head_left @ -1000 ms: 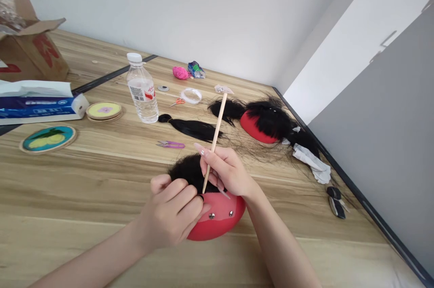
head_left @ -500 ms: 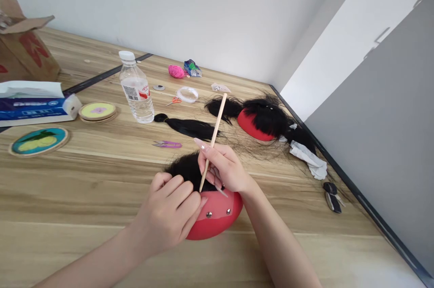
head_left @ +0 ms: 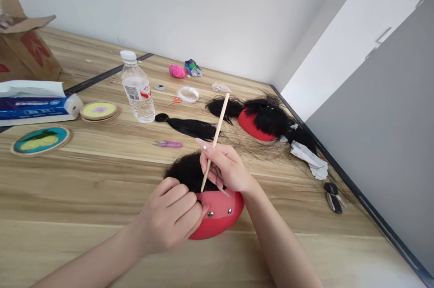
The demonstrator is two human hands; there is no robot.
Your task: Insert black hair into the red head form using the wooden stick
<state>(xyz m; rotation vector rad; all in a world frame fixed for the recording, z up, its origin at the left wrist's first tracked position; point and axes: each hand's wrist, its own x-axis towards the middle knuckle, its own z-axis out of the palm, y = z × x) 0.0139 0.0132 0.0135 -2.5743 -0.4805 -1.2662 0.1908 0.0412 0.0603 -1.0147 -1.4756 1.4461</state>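
My right hand (head_left: 225,168) is closed around a ventilating needle (head_left: 217,136) with a pale wooden handle, held slanted with its lower end at the hairline. Its fine tip is too small to make out. Under it, a red dome-shaped head block (head_left: 217,229) carries a sheer net (head_left: 222,202) pinned at the front with two metal pins (head_left: 210,214). Black hair (head_left: 186,170) covers the dome's far side. At the dome's left, my left hand (head_left: 172,213) is closed, its fingers pinching dark hair strands (head_left: 199,197) beside the needle's lower end. The fingers hide most of these strands.
Purple thread snips (head_left: 168,144) and a tied black hair bundle (head_left: 193,128) lie beyond my hands. Farther off stand a water bottle (head_left: 137,91) and a second red block (head_left: 254,126) with hair. Embroidery hoops (head_left: 40,140), a tissue pack (head_left: 37,109) and a cardboard box (head_left: 30,53) are left.
My left fingers have shifted slightly back from the needle's lower end, and dark strands now show between them. The right hand keeps the needle at the hairline, nearly unmoved.
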